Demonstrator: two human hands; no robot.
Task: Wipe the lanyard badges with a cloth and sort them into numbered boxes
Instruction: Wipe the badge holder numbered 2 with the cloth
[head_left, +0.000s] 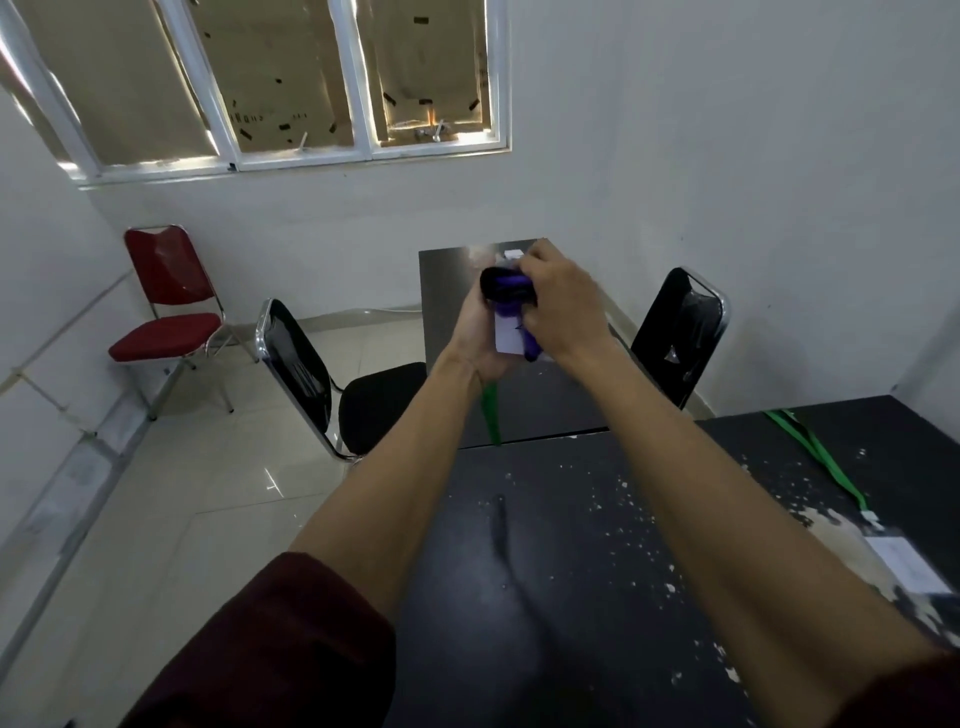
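Dim white-walled room with a covered window, a tiled floor and dark desks.

A white-framed window (291, 78) at the upper left of the frame has its panes covered with taped brown cardboard, and daylight leaks in along the edges. Plain white walls (727, 156) fill the upper right. Pale glossy floor tiles (208, 493) at the lower left catch a small glint. A red chair (166, 312) with chrome legs stands by the left wall. Two black chairs, one left (296, 364) and one right (680, 332), flank the far desk (447, 291) at centre. The near desk (571, 571), flecked with white chips, fills the lower right.
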